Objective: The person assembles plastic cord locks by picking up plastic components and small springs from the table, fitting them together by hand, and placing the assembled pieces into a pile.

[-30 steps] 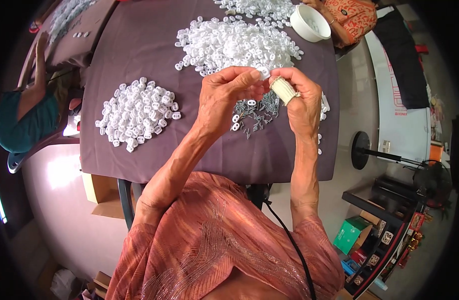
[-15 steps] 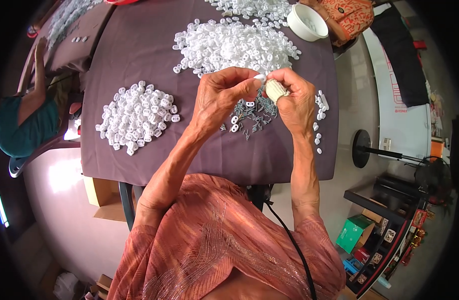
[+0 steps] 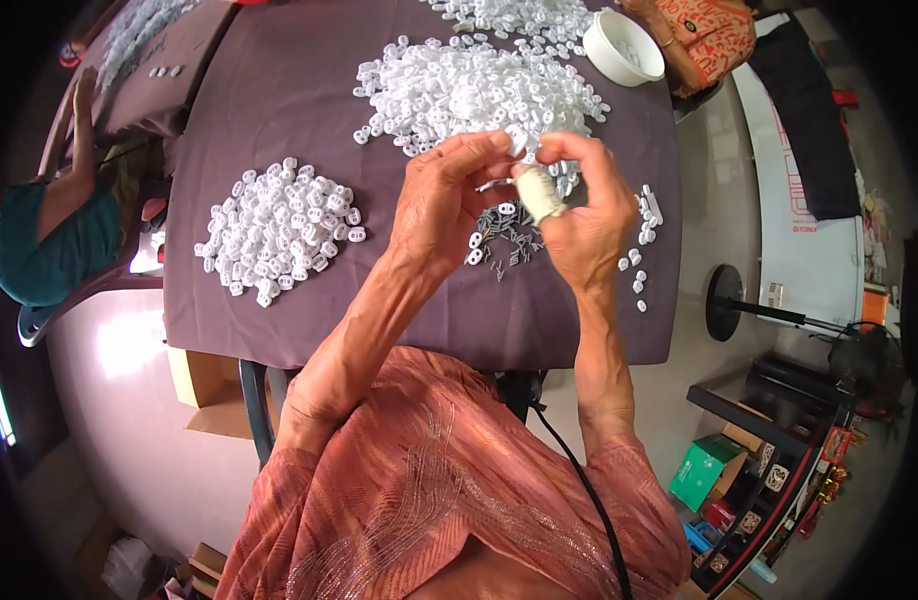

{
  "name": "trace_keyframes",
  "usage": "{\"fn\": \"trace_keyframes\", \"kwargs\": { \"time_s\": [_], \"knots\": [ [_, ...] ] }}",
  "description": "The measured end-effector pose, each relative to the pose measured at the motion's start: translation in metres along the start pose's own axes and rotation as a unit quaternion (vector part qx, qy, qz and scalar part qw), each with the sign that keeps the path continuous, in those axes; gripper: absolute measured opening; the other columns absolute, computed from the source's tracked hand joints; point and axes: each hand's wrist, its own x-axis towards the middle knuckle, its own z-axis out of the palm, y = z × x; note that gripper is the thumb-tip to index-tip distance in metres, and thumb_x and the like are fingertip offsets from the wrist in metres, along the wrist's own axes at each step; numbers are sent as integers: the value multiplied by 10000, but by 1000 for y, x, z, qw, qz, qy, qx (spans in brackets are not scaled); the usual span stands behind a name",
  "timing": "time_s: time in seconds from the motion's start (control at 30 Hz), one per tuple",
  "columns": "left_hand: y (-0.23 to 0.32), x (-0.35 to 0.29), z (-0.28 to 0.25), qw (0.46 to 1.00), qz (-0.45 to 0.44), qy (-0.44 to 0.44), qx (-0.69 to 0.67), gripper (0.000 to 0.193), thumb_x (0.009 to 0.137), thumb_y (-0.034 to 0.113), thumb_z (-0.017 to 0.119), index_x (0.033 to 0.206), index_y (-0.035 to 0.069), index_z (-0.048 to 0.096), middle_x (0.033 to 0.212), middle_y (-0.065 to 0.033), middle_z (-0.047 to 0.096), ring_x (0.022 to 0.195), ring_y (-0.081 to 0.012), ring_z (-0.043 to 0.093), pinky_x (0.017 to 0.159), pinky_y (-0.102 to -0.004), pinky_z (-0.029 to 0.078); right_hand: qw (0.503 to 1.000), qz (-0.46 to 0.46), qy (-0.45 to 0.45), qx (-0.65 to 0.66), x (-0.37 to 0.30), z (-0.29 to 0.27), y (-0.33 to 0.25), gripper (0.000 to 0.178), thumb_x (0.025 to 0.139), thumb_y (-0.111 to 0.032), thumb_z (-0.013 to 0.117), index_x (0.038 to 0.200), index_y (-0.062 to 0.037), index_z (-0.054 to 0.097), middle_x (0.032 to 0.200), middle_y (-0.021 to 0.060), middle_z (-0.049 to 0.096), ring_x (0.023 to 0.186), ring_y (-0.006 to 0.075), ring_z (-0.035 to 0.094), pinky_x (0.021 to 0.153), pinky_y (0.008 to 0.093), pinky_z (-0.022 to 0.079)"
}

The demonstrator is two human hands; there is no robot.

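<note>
Over the table, my left hand (image 3: 434, 195) pinches a small white oval plastic piece (image 3: 516, 138) at its fingertips. Close beside it, my right hand (image 3: 584, 225) has its thumb and index finger bent around another small white bit (image 3: 530, 157), blurred and partly hidden. A cream ribbed cover (image 3: 540, 192) wraps the right thumb. Beneath both hands lies a scatter of small grey springs (image 3: 509, 245), with a few white two-holed pieces (image 3: 474, 249) at its left edge. Beyond my fingers rises a large heap of white pieces (image 3: 469, 85).
A smaller pile of two-holed white pieces (image 3: 279, 230) sits on the left of the brown-covered table (image 3: 419, 325). Loose white pieces (image 3: 635, 258) line the right edge. A white bowl (image 3: 622, 52) stands far right beside a person's arm (image 3: 669, 50). Another person (image 3: 44, 240) sits at left.
My fingertips have moved apart a little, and the left fingers have lifted the white piece upward. The thumb cover has tilted and shifted left. The whole view has moved slightly.
</note>
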Motion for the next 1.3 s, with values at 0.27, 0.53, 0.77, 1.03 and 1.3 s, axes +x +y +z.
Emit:
{"fn": "trace_keyframes", "kwargs": {
  "time_s": [0.27,0.53,0.77,1.03,1.3],
  "knots": [
    [-4,-5,1,999,-27,-19,-15,146,796,95,562,883,-22,555,795,-51,580,704,-121,564,679,-287,476,998,-49,-1,29,2,3,3,302,585,48,639,866,-26,558,845,80,585,788,200,576,705,278,452],
    [-6,-7,2,999,-26,-19,-12,140,798,91,556,874,-26,561,791,-45,574,690,-118,556,677,-279,472,996,-51,-36,61,5,0,9,310,580,20,683,838,-36,520,815,70,569,745,191,565,680,275,453],
    [-9,-6,0,1000,-12,-20,-14,124,783,75,567,839,-35,572,758,-48,559,652,-113,523,654,-265,456,991,-114,-28,67,5,4,14,316,591,44,648,846,-44,482,761,78,527,686,228,554,605,308,454],
    [-14,-5,-1,1000,-7,-4,-19,126,774,73,579,822,-44,572,730,-37,536,637,-107,502,645,-265,457,990,-121,-8,68,-2,9,19,322,594,58,632,858,-39,474,753,88,518,667,232,543,592,310,452],
    [-20,-5,-3,999,-27,-14,-19,128,774,68,582,828,-48,575,748,-47,545,644,-118,515,657,-260,459,991,-85,11,99,-14,11,23,294,602,67,639,840,-18,489,769,97,521,715,209,541,656,299,452]
  ]
}}
